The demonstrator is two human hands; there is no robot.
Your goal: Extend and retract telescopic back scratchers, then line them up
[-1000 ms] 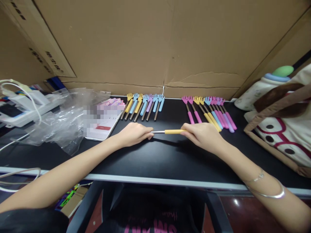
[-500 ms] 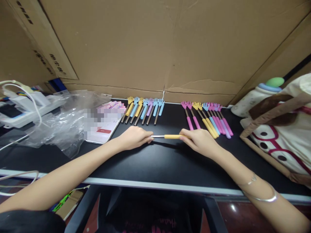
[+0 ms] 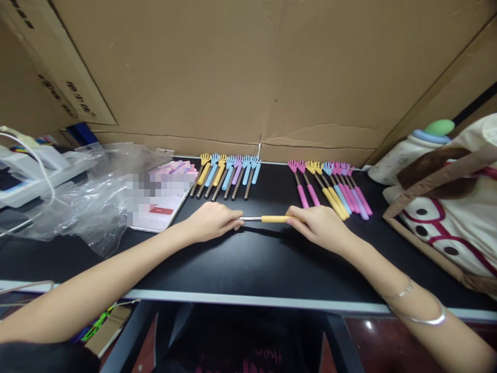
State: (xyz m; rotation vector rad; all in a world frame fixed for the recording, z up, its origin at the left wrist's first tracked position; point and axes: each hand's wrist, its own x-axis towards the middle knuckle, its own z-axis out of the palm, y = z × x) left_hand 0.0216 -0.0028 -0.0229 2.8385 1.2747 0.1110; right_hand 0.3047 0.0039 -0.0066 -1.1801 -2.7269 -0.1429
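Note:
Between my two hands, a yellow-handled back scratcher (image 3: 275, 219) is held level above the black table. Its thin metal rod shows between the hands, and no claw head is visible on it. My left hand (image 3: 213, 221) pinches the rod's left end. At the other end, my right hand (image 3: 319, 227) is closed around the yellow handle. Beyond my left hand lie several back scratchers (image 3: 232, 178) with loose coloured sleeves beside dark rods. Past my right hand is a second row of back scratchers (image 3: 334, 191), pink, yellow, blue and purple, with handles on their rods.
A phone (image 3: 163, 207) lies left of the first row, near pink packaging (image 3: 174, 168) and crumpled clear plastic (image 3: 93, 191). A white power strip (image 3: 34, 184) sits far left. At right stand a cartoon bag (image 3: 458, 207) and a bottle (image 3: 396, 158). Cardboard (image 3: 233, 77) walls the back.
The view has shifted slightly, moving the left-side items a little leftward. Both hands keep their grip on the back scratcher, with hardly any movement.

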